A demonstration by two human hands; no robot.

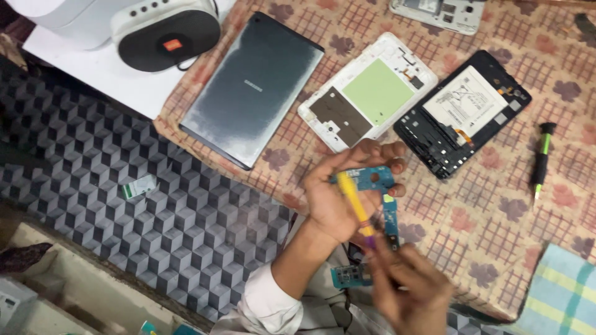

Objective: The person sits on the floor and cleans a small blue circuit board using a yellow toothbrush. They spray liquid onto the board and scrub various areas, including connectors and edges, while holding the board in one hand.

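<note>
Blue circuit board (375, 181), L-shaped, sits pinched in our left hand (338, 198), thumb and fingers closed on its upper edge just above the patterned cloth (496, 211). Our right hand (410, 288) grips a yellow tool (356, 201) whose tip lies across the board; the motion blurs the fingers. A second small blue board (349, 275) lies by our wrist, partly hidden by the right hand. Just beyond the hands we see a white tablet frame (366, 93) and an opened black tablet (462, 111) with its battery showing, side by side. Farther left lies a grey tablet back (254, 87), near a round speaker (167, 34). A green-handled screwdriver (542, 158) lies well apart to the right.
</note>
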